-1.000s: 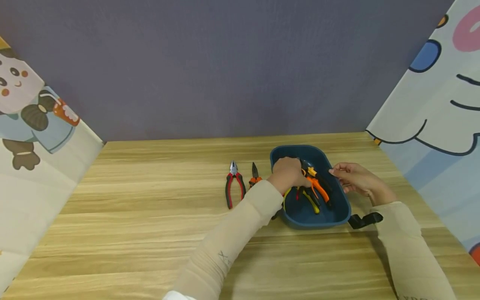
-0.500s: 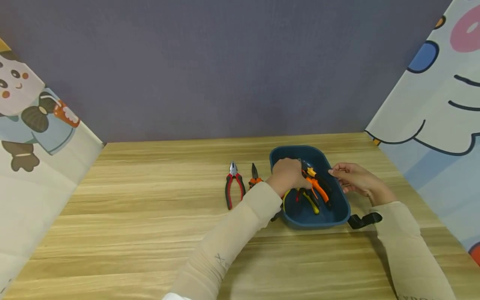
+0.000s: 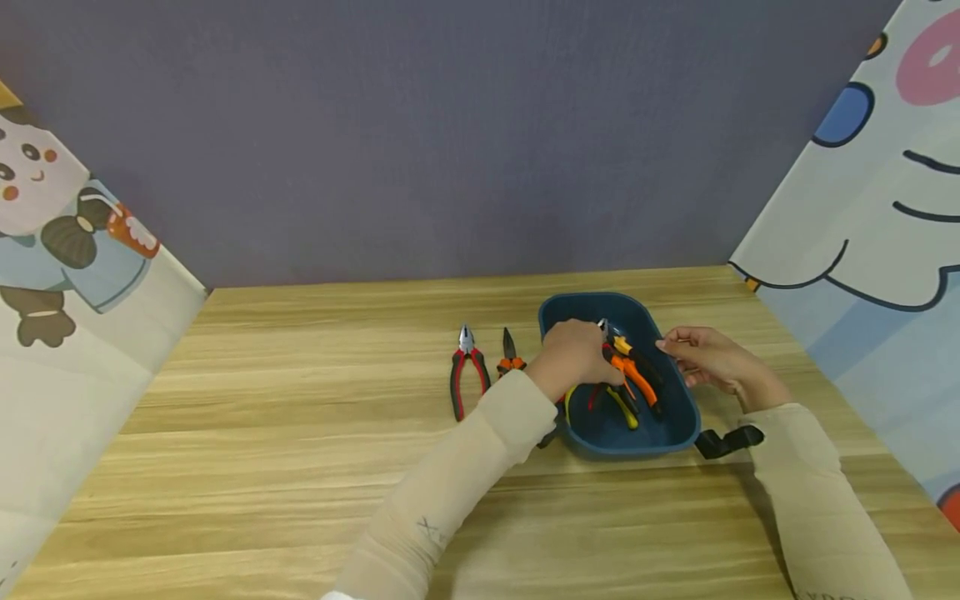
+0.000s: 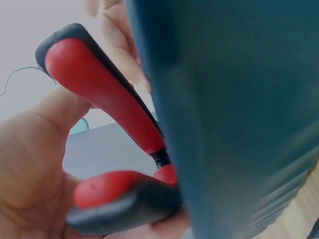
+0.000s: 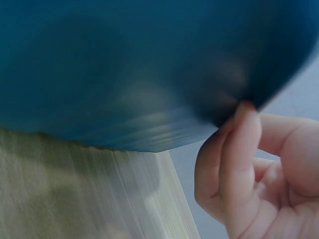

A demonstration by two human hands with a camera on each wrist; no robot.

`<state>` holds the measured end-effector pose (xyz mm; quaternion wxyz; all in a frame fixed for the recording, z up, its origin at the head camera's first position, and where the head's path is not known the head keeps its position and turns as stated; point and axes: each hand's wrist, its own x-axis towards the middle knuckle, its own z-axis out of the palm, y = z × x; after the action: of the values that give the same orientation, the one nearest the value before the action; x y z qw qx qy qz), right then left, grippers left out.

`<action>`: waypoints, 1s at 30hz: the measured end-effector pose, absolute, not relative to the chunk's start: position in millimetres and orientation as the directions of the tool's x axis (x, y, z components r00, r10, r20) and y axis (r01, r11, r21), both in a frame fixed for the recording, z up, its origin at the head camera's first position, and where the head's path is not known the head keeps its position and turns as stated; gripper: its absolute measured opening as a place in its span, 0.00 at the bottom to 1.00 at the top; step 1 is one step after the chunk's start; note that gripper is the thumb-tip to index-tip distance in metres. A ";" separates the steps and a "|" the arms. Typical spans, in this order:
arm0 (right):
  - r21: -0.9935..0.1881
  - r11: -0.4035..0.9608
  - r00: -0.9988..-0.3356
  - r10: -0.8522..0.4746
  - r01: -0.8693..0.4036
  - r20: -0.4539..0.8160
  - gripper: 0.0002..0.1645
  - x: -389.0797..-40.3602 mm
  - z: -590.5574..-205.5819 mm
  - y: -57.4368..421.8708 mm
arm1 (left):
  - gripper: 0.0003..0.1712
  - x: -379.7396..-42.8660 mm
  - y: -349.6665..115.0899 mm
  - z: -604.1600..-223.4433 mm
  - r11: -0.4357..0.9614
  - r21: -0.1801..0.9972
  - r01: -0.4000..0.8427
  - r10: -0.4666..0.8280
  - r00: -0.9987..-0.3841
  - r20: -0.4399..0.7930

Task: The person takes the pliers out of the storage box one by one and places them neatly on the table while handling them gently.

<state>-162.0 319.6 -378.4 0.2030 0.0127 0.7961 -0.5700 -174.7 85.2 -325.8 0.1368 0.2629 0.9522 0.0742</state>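
My left hand (image 3: 573, 354) reaches over the near-left side of a dark blue plastic bin (image 3: 611, 448). In the left wrist view, pliers (image 4: 94, 82) with red and black handles sit between its thumb and fingers, their heads hidden behind the bin wall. My right hand (image 3: 720, 362) is at the bin's right rim, thumb and fingertips pinching it; the right wrist view shows curled fingers (image 5: 239, 149) against the outer wall. Inside the bin lie orange-handled pliers (image 3: 637, 379), a yellow-and-black-handled tool (image 3: 624, 408) and other tools partly covered by the left hand.
Left of the bin, red-and-black pliers (image 3: 468, 375) lie on the wooden table (image 3: 300, 417), beside orange-handled long-nose pliers (image 3: 510, 354) partly hidden by the left sleeve. A grey panel (image 3: 450, 142) rises behind the table, with printed walls on both sides.
My left hand has shifted slightly toward me inside the bin, and the tools beneath it have moved a little. My right hand stays at the rim.
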 end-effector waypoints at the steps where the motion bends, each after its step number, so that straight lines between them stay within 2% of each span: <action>1: -0.903 0.350 -0.918 -0.214 0.248 -0.335 0.11 -161.8 -378.4 319.7 | 0.21 -173.8 84.3 -325.0 0.844 0.215 0.492 0.532 -0.820 -0.211; 7: -0.906 0.350 -0.919 -0.218 0.239 -0.327 0.11 -161.6 -378.5 320.8 | 0.21 -168.4 78.0 -320.8 0.817 0.232 0.527 0.567 -0.807 -0.165; 12: -0.911 0.331 -0.918 -0.224 0.244 -0.328 0.09 -161.4 -379.8 320.5 | 0.25 -163.2 68.9 -320.1 0.818 0.271 0.508 0.559 -0.812 -0.166; 16: -0.909 0.333 -0.919 -0.215 0.250 -0.331 0.10 -160.8 -380.1 320.2 | 0.24 -159.6 61.4 -318.8 0.816 0.253 0.520 0.564 -0.813 -0.148; 25: -0.903 0.352 -0.919 -0.209 0.248 -0.334 0.10 -161.2 -379.2 319.2 | 0.31 -154.0 32.4 -321.6 0.803 0.326 0.499 0.563 -0.815 -0.139; 30: -0.904 0.351 -0.923 -0.201 0.246 -0.329 0.10 -161.4 -379.9 319.2 | 0.24 -151.8 15.3 -322.4 0.785 0.357 0.505 0.571 -0.814 -0.104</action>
<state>-161.4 319.2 -379.9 0.1962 0.0140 0.7981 -0.5696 -151.8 15.3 -322.4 0.1036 0.2866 0.9391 0.1587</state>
